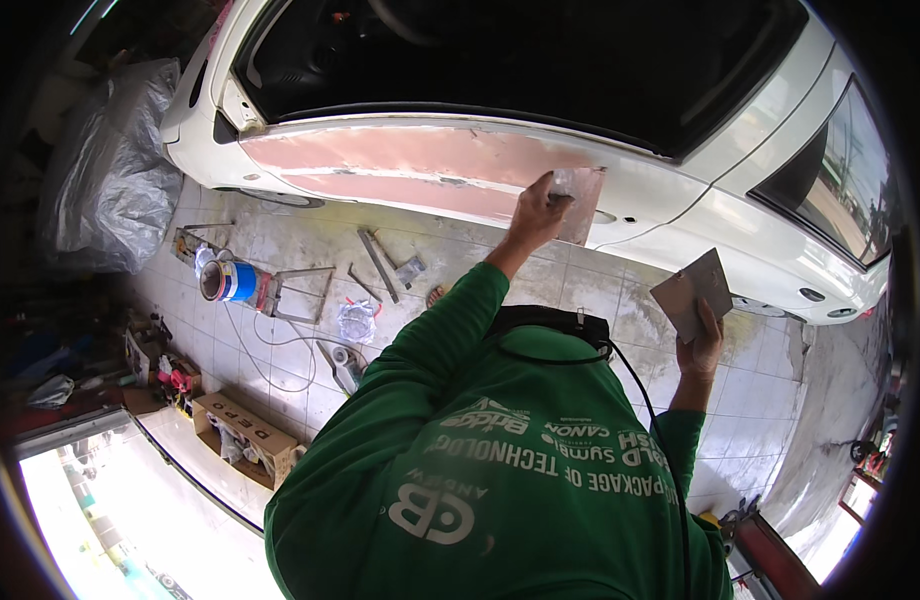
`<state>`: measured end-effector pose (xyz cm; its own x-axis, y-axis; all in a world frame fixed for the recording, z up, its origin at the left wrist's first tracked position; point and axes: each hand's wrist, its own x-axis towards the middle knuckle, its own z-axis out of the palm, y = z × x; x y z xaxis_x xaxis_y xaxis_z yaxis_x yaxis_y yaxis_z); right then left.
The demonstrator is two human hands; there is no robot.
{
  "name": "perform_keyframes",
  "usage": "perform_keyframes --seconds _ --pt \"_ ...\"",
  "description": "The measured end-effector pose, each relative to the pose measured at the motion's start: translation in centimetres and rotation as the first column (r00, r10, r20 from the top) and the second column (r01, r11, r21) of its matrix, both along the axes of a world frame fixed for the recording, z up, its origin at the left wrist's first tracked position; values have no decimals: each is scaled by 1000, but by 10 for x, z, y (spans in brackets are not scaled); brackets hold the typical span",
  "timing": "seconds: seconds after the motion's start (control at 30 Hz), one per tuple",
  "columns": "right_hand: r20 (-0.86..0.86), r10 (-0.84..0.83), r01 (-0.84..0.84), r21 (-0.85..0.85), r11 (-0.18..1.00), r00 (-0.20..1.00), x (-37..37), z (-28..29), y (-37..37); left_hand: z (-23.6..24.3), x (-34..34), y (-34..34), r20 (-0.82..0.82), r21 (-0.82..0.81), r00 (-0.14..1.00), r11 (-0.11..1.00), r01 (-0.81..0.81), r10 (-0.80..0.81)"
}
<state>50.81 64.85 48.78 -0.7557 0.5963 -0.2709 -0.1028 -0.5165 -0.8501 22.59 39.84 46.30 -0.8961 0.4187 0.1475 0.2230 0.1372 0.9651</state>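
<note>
My left hand (537, 215) is closed, fingers bent, on a small pale flat spreader (568, 183) against the side of a white car. Its fingers hide part of the spreader. Around it the car door carries a long pinkish patch of filler (380, 152), crossed by a white strip. Lower and to the right, my right hand (702, 345) grips a flat, square grey plate (692, 296) by its near edge, thumb on top. This plate is held apart from the car body.
Left on the tiled floor, a can with a blue band (228, 281) sits by a metal frame (302, 292). Metal bars (378, 262), a plastic bag (357, 320) and a power tool (344, 367) lie nearby. A cardboard box (242, 440) and a plastic-covered object (110, 170) stand farther left.
</note>
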Motion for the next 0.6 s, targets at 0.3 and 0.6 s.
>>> perform_keyframes --seconds 0.3,0.6 --pt "-185 144 -208 -393 896 972 -62 -4 -68 36 56 -52 -383 -343 831 897 278 -404" --pt "-125 171 -185 -116 976 977 -73 44 -86 -25 -62 -273 421 295 827 806 -513 372"
